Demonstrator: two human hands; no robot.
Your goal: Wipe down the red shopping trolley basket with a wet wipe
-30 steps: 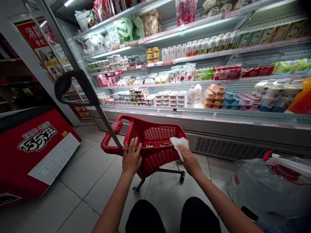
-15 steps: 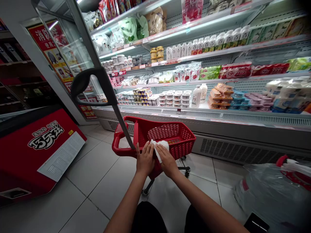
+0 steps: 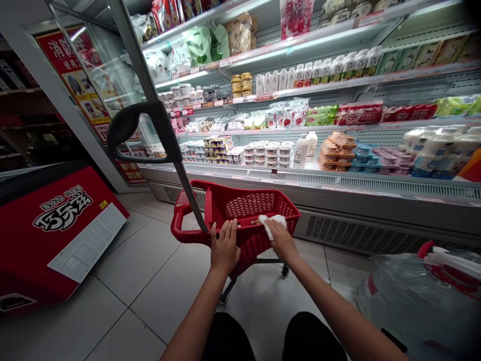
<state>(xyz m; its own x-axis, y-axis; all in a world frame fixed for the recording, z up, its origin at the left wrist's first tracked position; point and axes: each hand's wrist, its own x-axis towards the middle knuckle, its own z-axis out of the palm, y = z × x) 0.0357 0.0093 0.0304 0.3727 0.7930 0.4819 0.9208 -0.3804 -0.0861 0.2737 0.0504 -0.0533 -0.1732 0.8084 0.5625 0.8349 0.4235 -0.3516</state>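
A red cart point(image 3: 255, 244) is standing at twelve o'clock. The left hand point(image 3: 224, 249) is resting unclenched on its rim point(image 3: 248, 228) at seven o'clock; the right hand point(image 3: 283, 242) is grasping a white cloth point(image 3: 264, 221) at four.

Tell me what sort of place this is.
Probably a grocery store: lit shelves hold bottles and packs, and a red shopping cart stands in front of them.

Stocked display cooler point(image 3: 356, 204) ahead; red chest point(image 3: 41, 250) left, clear jug point(image 3: 409, 301) right.
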